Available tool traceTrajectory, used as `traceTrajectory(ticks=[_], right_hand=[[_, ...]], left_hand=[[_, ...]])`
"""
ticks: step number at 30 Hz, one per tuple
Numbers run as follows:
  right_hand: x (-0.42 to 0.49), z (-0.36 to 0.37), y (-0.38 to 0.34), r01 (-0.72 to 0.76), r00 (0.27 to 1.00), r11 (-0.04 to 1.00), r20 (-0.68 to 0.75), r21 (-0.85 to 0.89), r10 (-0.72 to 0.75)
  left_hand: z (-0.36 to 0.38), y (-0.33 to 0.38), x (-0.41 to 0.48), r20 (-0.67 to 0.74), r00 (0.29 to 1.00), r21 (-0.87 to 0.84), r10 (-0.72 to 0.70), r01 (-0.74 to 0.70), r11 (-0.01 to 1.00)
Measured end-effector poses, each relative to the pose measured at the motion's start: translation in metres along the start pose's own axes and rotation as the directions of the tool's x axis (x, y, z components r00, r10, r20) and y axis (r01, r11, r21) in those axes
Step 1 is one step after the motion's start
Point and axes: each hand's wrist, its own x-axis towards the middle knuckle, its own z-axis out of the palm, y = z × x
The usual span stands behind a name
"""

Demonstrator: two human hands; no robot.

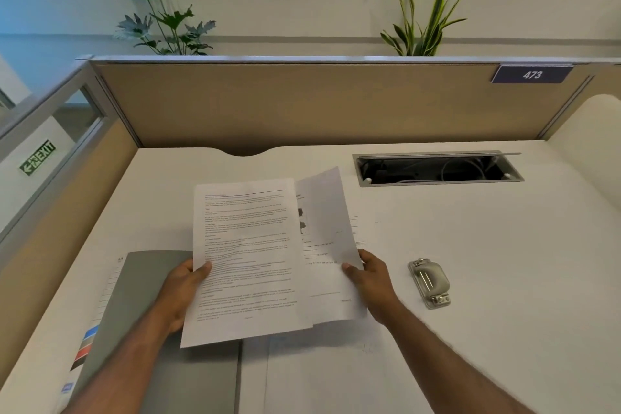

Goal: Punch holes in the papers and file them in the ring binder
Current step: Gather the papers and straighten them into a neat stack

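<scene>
Grey binder point(141, 296) lies flat on the white desk point(504, 245) at seven o'clock, under the left hand point(179, 292), which pinches a printed sheet point(248, 255) by its left edge. At three o'clock of it the right hand point(373, 279) pinches a second sheet point(329, 239) — overlapped by the first — and a metal hole punch point(430, 282) sits on the desk beyond, untouched.

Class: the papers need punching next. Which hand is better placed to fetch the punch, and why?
Right hand, probably. The punch lies on the desk just beyond it, nothing between. Both hands grip papers, but the left hand is on the far side, above the binder.
</scene>
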Motion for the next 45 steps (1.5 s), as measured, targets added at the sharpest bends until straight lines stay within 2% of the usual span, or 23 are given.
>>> traceTrajectory(ticks=[4,10,13,19,22,23,24,25,26,27,29,32,34,45], right_hand=[[-0.016,-0.013,0.003,-0.042,0.995,0.982,0.099,0.186,0.024],[-0.039,-0.012,-0.004,-0.097,0.979,0.951,0.200,0.295,0.039],[-0.049,-0.010,-0.010,-0.122,0.972,0.957,0.228,0.265,0.060],[-0.056,-0.002,-0.011,-0.067,0.961,0.977,0.276,0.204,0.008],[-0.057,-0.006,-0.009,-0.074,0.980,0.980,0.195,0.185,0.037],[-0.057,-0.011,-0.006,-0.070,0.991,0.988,0.125,0.141,0.052],[-0.058,-0.017,-0.001,-0.061,0.998,0.998,0.036,0.023,0.060],[-0.060,-0.025,0.005,-0.057,0.997,0.983,-0.053,-0.172,0.048],[-0.064,-0.033,0.014,-0.075,0.992,0.914,-0.119,-0.398,0.029],[-0.071,-0.039,0.025,-0.114,0.986,0.801,-0.163,-0.588,0.022],[-0.089,-0.045,0.046,-0.199,0.974,0.631,-0.222,-0.750,0.042],[-0.110,-0.038,0.067,-0.269,0.958,0.500,-0.282,-0.824,0.051],[-0.115,-0.029,0.072,-0.273,0.955,0.478,-0.294,-0.835,0.032],[-0.114,-0.021,0.067,-0.322,0.935,0.616,-0.345,-0.719,0.085]], left_hand=[[0.026,0.002,-0.007,0.043,0.999,-0.038,0.019,-0.017,0.999],[0.056,0.005,-0.025,0.114,0.992,-0.043,0.060,-0.056,0.998],[0.068,0.001,-0.033,0.141,0.987,-0.051,0.076,-0.069,0.996],[0.076,-0.011,-0.042,0.162,0.979,-0.050,0.128,-0.121,0.991],[0.069,-0.011,-0.040,0.115,0.980,-0.082,0.160,-0.152,0.985],[0.063,-0.008,-0.039,0.091,0.982,-0.093,0.163,-0.154,0.984],[0.057,-0.005,-0.037,0.067,0.985,-0.105,0.161,-0.153,0.983],[0.049,-0.002,-0.035,0.044,0.987,-0.117,0.155,-0.149,0.982],[0.041,0.001,-0.034,0.022,0.988,-0.129,0.150,-0.146,0.981],[0.032,0.004,-0.032,0.004,0.989,-0.136,0.145,-0.144,0.980],[0.016,0.010,-0.031,-0.012,0.988,-0.138,0.151,-0.151,0.979],[-0.002,0.015,-0.033,0.014,0.987,-0.161,0.160,-0.156,0.975],[-0.010,0.015,-0.034,0.043,0.988,-0.203,0.150,-0.138,0.969],[-0.005,-0.003,-0.043,0.178,0.982,-0.387,0.070,0.004,0.922]])
